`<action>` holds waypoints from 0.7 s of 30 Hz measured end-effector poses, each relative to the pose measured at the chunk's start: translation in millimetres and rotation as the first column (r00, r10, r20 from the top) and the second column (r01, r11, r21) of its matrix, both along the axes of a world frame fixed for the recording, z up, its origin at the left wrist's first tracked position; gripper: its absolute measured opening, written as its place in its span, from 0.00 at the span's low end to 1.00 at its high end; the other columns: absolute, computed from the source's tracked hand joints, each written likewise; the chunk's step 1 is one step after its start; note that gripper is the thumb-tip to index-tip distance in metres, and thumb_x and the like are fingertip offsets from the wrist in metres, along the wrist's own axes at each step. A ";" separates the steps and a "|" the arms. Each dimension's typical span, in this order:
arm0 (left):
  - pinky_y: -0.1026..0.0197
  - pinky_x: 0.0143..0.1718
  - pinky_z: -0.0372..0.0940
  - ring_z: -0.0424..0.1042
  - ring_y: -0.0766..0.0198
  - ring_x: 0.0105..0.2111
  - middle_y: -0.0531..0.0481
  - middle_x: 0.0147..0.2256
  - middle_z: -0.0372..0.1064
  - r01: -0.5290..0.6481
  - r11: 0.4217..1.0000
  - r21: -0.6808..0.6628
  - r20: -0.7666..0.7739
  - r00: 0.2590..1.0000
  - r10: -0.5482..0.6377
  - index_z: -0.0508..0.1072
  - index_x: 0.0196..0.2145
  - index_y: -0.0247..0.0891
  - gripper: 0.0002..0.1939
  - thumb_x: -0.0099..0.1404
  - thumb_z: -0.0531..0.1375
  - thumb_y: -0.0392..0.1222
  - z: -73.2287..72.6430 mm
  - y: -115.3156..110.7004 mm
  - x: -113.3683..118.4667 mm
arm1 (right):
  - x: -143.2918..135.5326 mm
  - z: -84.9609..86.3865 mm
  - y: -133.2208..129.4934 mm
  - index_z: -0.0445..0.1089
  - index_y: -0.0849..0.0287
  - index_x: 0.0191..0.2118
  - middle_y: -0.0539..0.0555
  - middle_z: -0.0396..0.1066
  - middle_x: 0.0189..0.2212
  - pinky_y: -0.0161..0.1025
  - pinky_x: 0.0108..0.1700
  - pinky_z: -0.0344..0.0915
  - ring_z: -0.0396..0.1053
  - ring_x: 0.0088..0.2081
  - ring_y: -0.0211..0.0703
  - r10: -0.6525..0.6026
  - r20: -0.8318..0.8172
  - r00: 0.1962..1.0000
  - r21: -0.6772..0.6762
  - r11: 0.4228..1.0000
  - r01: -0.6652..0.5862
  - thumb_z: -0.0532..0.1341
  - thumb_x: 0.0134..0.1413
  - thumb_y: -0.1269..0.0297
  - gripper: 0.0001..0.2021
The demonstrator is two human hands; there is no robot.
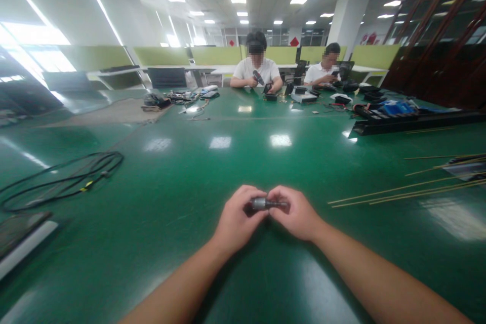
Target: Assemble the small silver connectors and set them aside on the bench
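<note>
Both hands meet above the green table, close to its near side. My left hand (236, 218) is closed around the back end of a small grey metal cylinder with a thin dark shaft (260, 204), which looks like a drill chuck with a bit. The piece lies level, its shaft pointing right. Fingers of my right hand (299, 215) are curled around that shaft and pinch it near the cylinder. The cylinder's rear end is hidden in my left palm.
A coiled black cable (110, 162) lies left, above a flat dark device (23, 238). Thin brass-coloured rods (398, 194) and a long black channel (410, 124) lie right. Across the green table (182, 162), one person holds a power drill (258, 78); another person holds a phone (334, 74).
</note>
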State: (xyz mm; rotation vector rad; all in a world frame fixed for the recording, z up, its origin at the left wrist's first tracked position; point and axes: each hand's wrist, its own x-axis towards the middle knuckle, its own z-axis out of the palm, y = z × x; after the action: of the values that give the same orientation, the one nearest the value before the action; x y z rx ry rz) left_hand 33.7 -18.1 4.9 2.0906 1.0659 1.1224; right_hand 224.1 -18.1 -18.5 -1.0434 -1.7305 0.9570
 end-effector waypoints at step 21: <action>0.61 0.41 0.64 0.70 0.61 0.39 0.50 0.38 0.72 -0.019 1.000 0.016 0.027 0.999 0.019 0.76 0.39 0.41 0.10 0.59 0.66 0.33 -0.3 -0.3 1.5 | 1.2 5.7 -2.7 0.72 0.59 0.35 0.52 0.74 0.32 0.37 0.38 0.68 0.73 0.34 0.44 0.010 -0.015 1.000 0.002 1.000 -0.010 0.64 0.51 0.69 0.04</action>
State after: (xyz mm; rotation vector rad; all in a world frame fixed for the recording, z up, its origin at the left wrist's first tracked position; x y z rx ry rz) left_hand 35.2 -18.3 4.7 2.0764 1.0694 1.1690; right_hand 225.3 -20.8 -12.8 -1.0249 -1.7257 0.9669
